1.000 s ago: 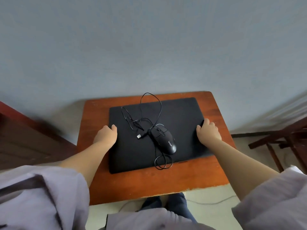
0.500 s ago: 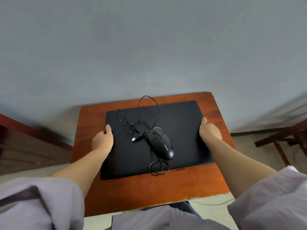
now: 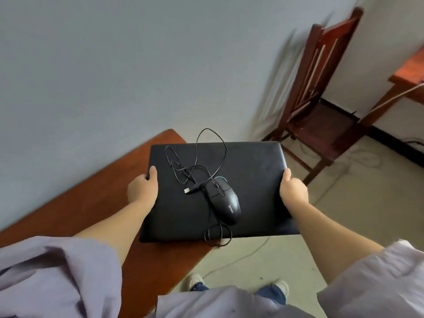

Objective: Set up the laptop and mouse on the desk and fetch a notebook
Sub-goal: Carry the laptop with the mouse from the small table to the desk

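A closed black laptop is held level in the air, its right half out past the edge of a small reddish wooden table. My left hand grips its left edge and my right hand grips its right edge, thumbs on top. A black wired mouse lies on the lid with its tangled cable and loose USB plug; one cable loop hangs over the near edge. No notebook is in view.
A grey wall stands close behind. A dark red wooden chair stands at the right by the wall. Part of another wooden desk shows at the far right edge. Cables lie on the pale floor. My shoes show below.
The laptop with the mouse on it has been lifted off the table and carried right. My view has turned right, and the chair and second desk have come into sight.
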